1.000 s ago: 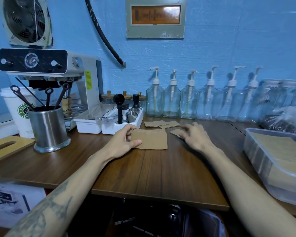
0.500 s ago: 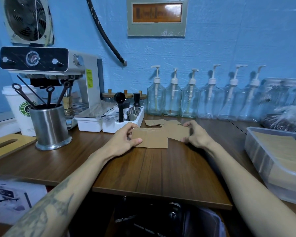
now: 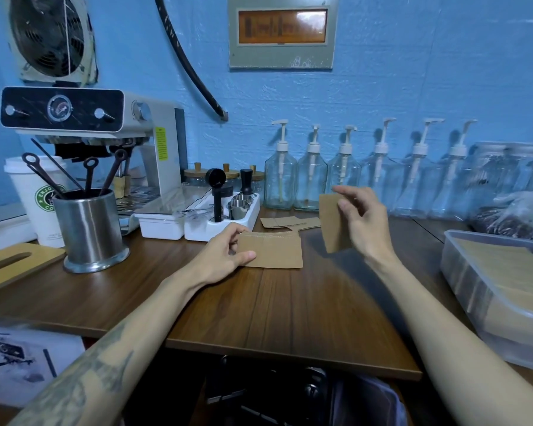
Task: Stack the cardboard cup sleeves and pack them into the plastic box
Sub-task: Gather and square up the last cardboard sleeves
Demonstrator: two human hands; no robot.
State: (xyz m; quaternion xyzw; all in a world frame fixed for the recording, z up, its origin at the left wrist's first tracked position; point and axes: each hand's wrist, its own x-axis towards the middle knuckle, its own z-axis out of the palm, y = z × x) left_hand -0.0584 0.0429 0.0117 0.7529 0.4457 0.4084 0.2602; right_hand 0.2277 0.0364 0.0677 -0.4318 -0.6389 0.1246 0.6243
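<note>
A small stack of brown cardboard cup sleeves lies flat on the wooden table. My left hand grips the stack's left end, thumb on top. My right hand holds a single sleeve lifted off the table and turned upright, to the right of the stack. Two loose sleeves lie flat further back near the bottles. The clear plastic box at the right edge holds stacked sleeves.
A white tool tray and an espresso machine stand behind the stack to the left. A steel utensil cup and a paper cup sit far left. Several glass pump bottles line the wall.
My right hand has picked a sleeve up off the table behind the stack and raised it upright. My left hand and the stack have stayed put.
</note>
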